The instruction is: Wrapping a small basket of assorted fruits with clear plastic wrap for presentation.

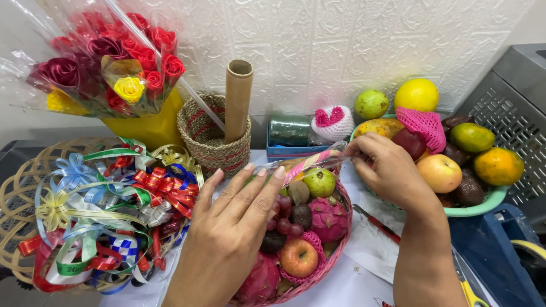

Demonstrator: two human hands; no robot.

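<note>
Left hand (236, 219) is flat, fingers spread, palm down on clear wrap (296, 165) stretched over the pink fruit basket (335, 250), which sits centre frame on the counter (347, 287). Right hand (387, 170) is closed in a pinch on the wrap's far edge, at 1 o'clock from the basket.

Basket contents visible: red apple (298, 257), dragon fruit (330, 219), green fruit (320, 182), dark grapes (287, 219).

- 9 o'clock of the basket: woven tray (17, 199) piled with ribbon bows (108, 210).
- 11 o'clock: wrapped red and yellow roses (108, 62).
- 12 o'clock: small woven basket (213, 139) with a cardboard tube (238, 99) standing in it.
- 3 o'clock: green bowl (483, 204) heaped with oranges, apples and other fruit, just beside the right hand.
</note>
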